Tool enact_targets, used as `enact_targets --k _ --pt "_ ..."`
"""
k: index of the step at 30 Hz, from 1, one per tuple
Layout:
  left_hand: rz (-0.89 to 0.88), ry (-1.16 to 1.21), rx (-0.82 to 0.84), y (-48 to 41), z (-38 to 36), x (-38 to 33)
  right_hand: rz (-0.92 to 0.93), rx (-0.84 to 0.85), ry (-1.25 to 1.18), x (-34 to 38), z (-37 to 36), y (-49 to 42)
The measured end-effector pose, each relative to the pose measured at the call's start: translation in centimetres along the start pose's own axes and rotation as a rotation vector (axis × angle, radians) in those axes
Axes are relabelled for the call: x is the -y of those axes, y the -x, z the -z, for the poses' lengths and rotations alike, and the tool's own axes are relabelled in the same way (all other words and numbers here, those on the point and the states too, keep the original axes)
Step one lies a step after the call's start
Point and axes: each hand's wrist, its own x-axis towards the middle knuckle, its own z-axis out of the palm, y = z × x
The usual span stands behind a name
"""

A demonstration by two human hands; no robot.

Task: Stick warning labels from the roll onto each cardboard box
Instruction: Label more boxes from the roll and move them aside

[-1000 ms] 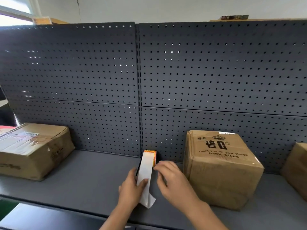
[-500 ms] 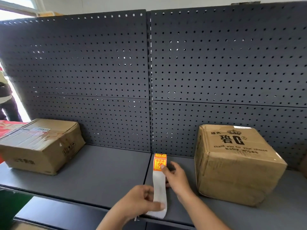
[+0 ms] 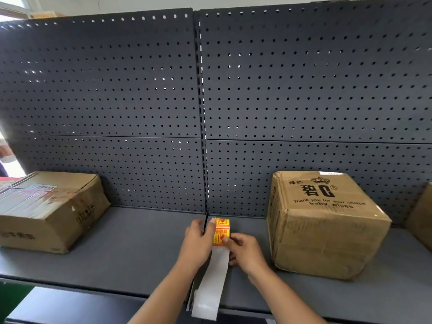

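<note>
Fingers (image 3: 196, 226) curled, my left hand (image 3: 198, 242) grips the label roll (image 3: 222, 223) from its side; my right hand (image 3: 247, 253) pinches the front label (image 3: 220, 238), backing strip (image 3: 212, 284) trailing down.

Roll (image 3: 221, 231) between left hand (image 3: 198, 244), right hand (image 3: 247, 253)

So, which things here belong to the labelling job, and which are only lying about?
Job: label roll, gripped by left hand and pinched by right hand; its white backing strip; baby wipes box; taped box; box edge at far right.
Not the job: pegboard; shelf.
</note>
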Motion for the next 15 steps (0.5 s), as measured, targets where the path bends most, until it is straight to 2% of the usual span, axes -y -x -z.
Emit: enact_targets --k 3,6,8,15 --pt "0.107 0.086 0.063 -1.5 -0.5 -0.5 -0.013 0.042 -0.009 0.2 0.2 0.5" --pt "0.287 0.123 0.206 -1.5 -0.4 -1.3 -0.026 0.121 -0.008 0.2 0.8 1.3" --pt "0.319 0.118 0.265 -1.8 -0.2 -0.5 -0.036 0.162 0.018 0.0 1.1 1.8" --pt "0.327 0.220 0.246 -2.2 -0.6 0.6 -0.053 0.386 0.106 -0.2 2.5 3.6"
